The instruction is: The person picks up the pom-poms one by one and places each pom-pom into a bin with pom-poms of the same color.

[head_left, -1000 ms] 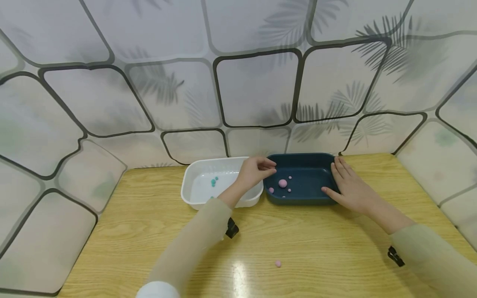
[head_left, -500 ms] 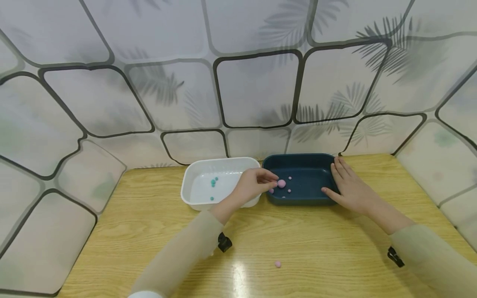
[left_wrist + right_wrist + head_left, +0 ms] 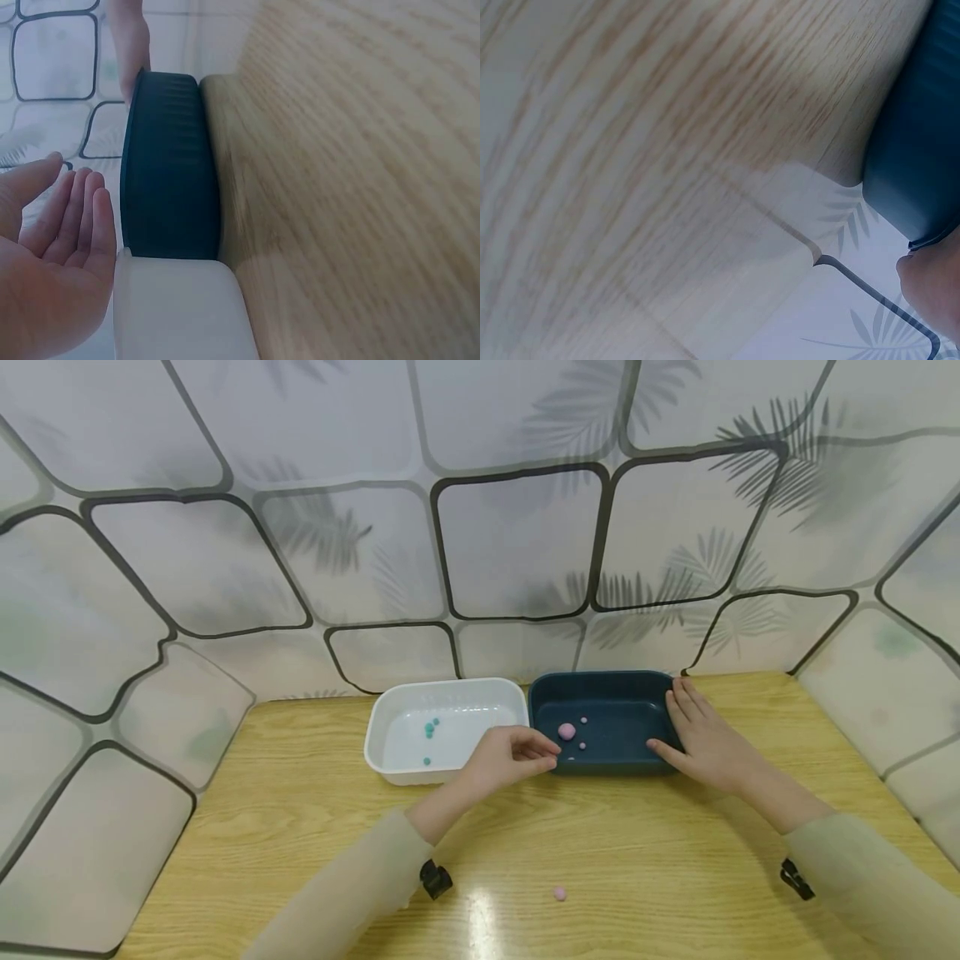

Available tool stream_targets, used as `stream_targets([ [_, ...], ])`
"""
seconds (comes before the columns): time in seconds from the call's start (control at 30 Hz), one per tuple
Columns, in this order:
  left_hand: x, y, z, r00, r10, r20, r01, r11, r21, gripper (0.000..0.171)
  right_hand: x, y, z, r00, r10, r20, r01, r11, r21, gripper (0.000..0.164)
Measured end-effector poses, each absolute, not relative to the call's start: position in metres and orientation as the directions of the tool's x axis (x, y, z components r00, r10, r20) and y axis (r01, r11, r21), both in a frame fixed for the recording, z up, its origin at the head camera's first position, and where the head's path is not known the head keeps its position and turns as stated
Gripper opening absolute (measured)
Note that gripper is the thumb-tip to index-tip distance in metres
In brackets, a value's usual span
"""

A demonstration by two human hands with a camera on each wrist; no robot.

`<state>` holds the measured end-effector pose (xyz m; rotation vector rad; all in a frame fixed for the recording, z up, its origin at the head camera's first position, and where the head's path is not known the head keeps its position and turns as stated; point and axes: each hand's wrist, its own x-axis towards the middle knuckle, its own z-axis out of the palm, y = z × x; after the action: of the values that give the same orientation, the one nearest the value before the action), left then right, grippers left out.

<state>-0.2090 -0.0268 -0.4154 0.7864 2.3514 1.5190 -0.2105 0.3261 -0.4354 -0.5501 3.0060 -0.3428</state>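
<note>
My left hand (image 3: 510, 758) hovers where the white tray and the dark blue tray (image 3: 622, 760) meet, fingertips over the blue tray's front left corner. In the left wrist view its fingers (image 3: 79, 217) bend gently, with nothing between them and the thumb. My right hand (image 3: 705, 739) rests on the blue tray's right end, fingers straight along the rim and thumb towards the inside. Inside the blue tray lie a larger pink ball (image 3: 567, 732) and several tiny ones, such as the small pink ball (image 3: 584, 720). Part of that tray's left end is hidden behind my left hand.
The white tray (image 3: 378, 752) stands against the blue one on the left, with several small teal balls (image 3: 429, 727) in it. A loose pink ball (image 3: 560, 894) lies nearer on the wooden table (image 3: 660, 860). A patterned wall (image 3: 517, 552) rises directly behind both trays.
My left hand has drawn back from over the blue tray's left end towards its front corner, uncovering more of the white tray. The right hand stays in place.
</note>
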Motion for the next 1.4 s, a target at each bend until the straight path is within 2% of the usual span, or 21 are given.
stream_targets([
  [0.33,-0.192,-0.033,-0.426,-0.8,0.598,0.059,0.265,0.264,0.927,0.02,-0.209,0.327,-0.438,-0.934,-0.357,-0.022,-0.344,0.911,-0.227,0.101],
  [0.93,-0.164,-0.035,-0.454,-0.762,0.647,-0.032,0.186,0.266,0.946,0.018,-0.211,0.328,-0.44,-0.933,-0.359,-0.025,-0.345,0.911,-0.225,0.101],
  [1.4,-0.146,-0.037,-0.469,-0.691,0.716,-0.098,0.142,0.267,0.953,0.018,-0.209,0.326,-0.437,-0.935,-0.352,-0.032,-0.335,0.913,-0.234,0.102],
])
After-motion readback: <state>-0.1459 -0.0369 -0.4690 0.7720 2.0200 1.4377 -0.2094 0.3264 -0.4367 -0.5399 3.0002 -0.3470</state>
